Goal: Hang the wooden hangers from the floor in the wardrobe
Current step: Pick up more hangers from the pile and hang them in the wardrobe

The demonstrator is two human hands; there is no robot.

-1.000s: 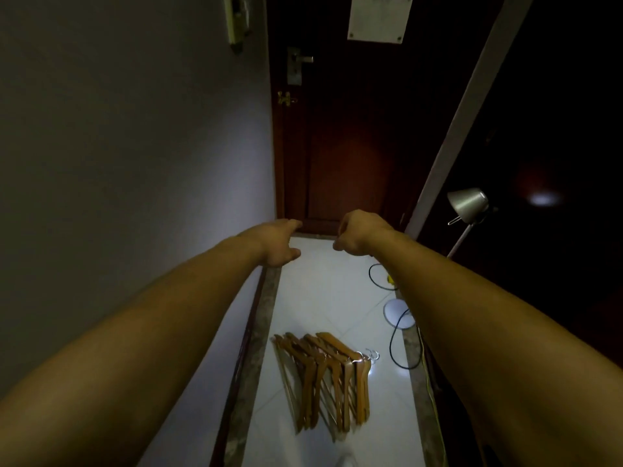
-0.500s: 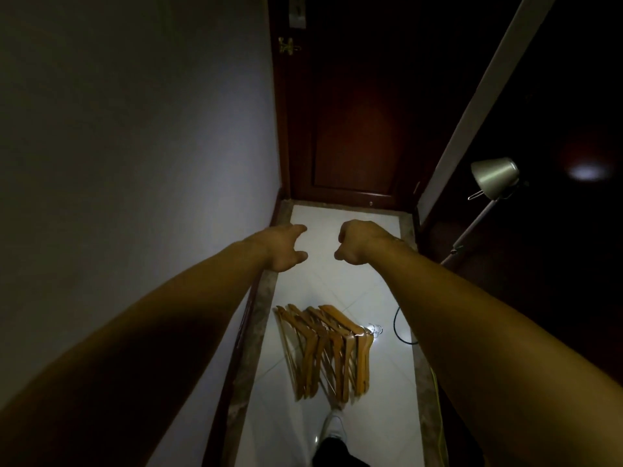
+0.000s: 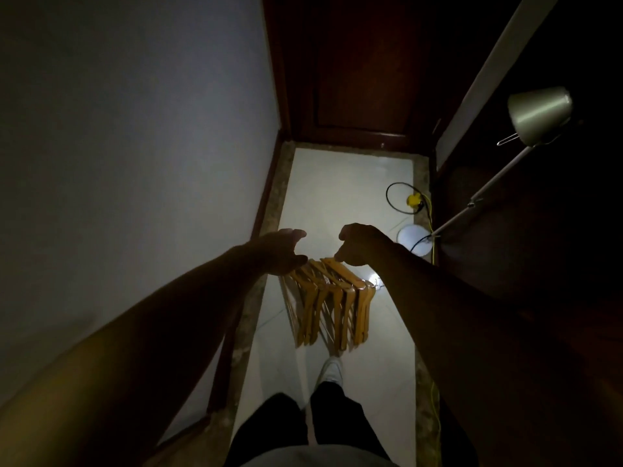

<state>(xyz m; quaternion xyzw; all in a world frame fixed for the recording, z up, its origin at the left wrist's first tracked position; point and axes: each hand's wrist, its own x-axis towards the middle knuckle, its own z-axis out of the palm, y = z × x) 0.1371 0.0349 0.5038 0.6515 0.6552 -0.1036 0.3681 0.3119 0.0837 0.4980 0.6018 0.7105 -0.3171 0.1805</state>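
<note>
Several wooden hangers (image 3: 332, 303) lie in an overlapping fan on the white tiled floor (image 3: 347, 183), their metal hooks pointing right. My left hand (image 3: 281, 252) hovers over the fan's upper left end, fingers curled apart, holding nothing. My right hand (image 3: 360, 246) hangs over the upper right end, fingers loosely curled, nothing visible in it. Whether either hand touches the hangers cannot be told. The wardrobe is not clearly visible; a dark opening lies on the right.
A white wall (image 3: 135, 163) runs along the left and a dark wooden door (image 3: 357, 72) closes the far end. A floor lamp (image 3: 536, 112) leans at right, with its round base (image 3: 414, 239), black cable and a yellow plug (image 3: 414, 200). My shoe (image 3: 332, 370) stands below the hangers.
The view has tilted downward, so the hangers sit higher in frame. Both hands have come down from over the bare floor to just above the hangers. My legs and shoe have come into view.
</note>
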